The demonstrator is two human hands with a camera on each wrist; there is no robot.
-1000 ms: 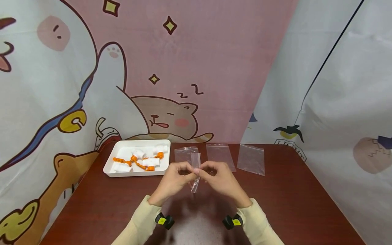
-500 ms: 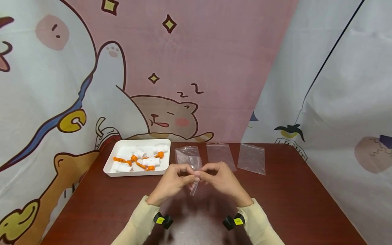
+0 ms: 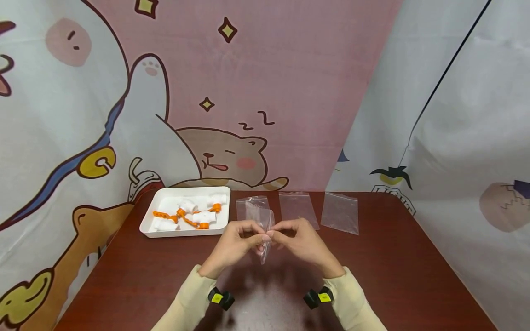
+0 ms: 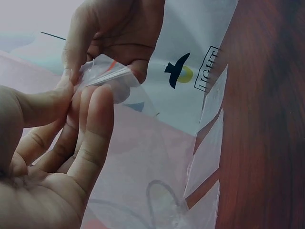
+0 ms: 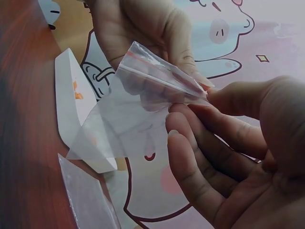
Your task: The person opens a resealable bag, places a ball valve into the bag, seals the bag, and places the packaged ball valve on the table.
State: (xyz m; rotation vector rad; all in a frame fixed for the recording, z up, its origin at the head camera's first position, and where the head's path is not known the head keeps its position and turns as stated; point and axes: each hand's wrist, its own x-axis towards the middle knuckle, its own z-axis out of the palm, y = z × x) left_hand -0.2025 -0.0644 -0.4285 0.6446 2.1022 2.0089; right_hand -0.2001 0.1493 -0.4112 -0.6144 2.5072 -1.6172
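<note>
Between both hands is a clear zip-lock bag (image 5: 147,76) with a red line along its zip edge, raised above the table. My left hand (image 3: 240,241) pinches the zip edge between thumb and fingers from the left. From the other side my right hand (image 3: 299,239) pinches the same edge, its fingertips right by the left ones. In the left wrist view the bag's top (image 4: 107,71) is bunched at the fingertips and its clear body hangs beyond them. The right wrist view has the zip strip slanting across, with the left fingers behind the film.
A white tray (image 3: 186,234) at the back left holds several white pieces with orange parts (image 3: 203,225). Three flat clear zip bags lie along the back of the brown table (image 3: 393,257): a left one (image 3: 244,209), a middle one (image 3: 296,207) and a right one (image 3: 340,214). A cartoon-printed cloth hangs behind.
The held bag has turned from nearly edge-on to show more of its film. Both hands stay pinched at its zip edge, with only slight finger shifts.
</note>
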